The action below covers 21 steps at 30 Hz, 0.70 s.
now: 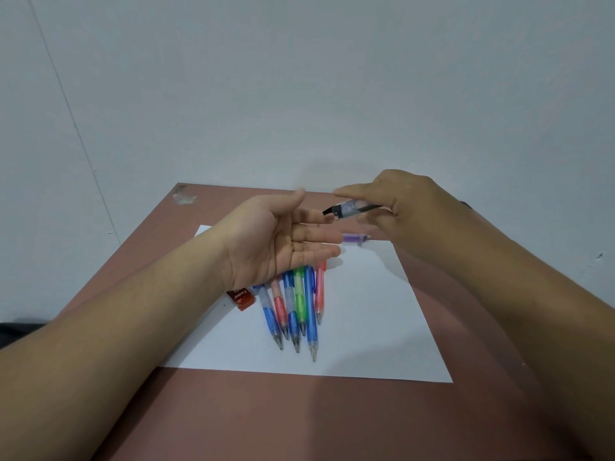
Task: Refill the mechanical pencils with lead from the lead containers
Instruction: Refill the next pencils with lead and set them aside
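My right hand holds a small clear lead container with a black tip, tilted so the tip points left and down toward my left palm. My left hand is held palm up with straight fingers just under that tip, above the table. Several mechanical pencils in blue, pink and green lie side by side on a white sheet of paper, tips toward me, their upper ends hidden by my left hand. A purple part lies on the paper behind my fingers.
A dark red lead container lies at the paper's left edge, partly under my left wrist. The brown table ends at a pale wall close behind. A scuffed patch marks the table's far left corner.
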Available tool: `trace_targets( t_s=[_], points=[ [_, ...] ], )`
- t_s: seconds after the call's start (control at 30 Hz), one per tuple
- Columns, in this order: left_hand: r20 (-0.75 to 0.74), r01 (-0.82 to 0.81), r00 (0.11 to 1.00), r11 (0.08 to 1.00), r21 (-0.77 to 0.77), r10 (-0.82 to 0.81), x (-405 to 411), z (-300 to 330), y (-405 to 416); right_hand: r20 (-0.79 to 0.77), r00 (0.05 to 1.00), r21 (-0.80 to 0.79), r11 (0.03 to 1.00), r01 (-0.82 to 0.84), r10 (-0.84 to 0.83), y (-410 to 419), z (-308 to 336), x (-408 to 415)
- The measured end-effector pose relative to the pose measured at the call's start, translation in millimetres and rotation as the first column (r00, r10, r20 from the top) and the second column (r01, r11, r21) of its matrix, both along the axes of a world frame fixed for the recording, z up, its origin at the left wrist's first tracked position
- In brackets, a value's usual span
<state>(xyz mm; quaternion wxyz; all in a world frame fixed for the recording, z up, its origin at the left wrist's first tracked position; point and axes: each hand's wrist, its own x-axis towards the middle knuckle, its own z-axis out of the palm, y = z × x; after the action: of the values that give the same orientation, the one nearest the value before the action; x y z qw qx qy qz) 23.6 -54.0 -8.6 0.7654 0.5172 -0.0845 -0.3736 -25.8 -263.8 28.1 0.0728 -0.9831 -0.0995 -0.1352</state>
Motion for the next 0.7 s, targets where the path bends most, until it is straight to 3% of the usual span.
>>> trace_targets(
  t_s=[0.3, 0.7],
  points=[
    [0.146, -0.1, 0.985, 0.994, 0.053, 0.092, -2, -4, -3, 0.144, 0.988, 0.151, 0.985, -0.082, 0.06, -14, -20, 2],
    [0.204, -0.103, 0.976, 0.987, 0.126, 0.076, 3, -7, -4, 0.156, 0.985, 0.211, 0.972, -0.103, 0.07, -8, -24, -2]
  ],
)
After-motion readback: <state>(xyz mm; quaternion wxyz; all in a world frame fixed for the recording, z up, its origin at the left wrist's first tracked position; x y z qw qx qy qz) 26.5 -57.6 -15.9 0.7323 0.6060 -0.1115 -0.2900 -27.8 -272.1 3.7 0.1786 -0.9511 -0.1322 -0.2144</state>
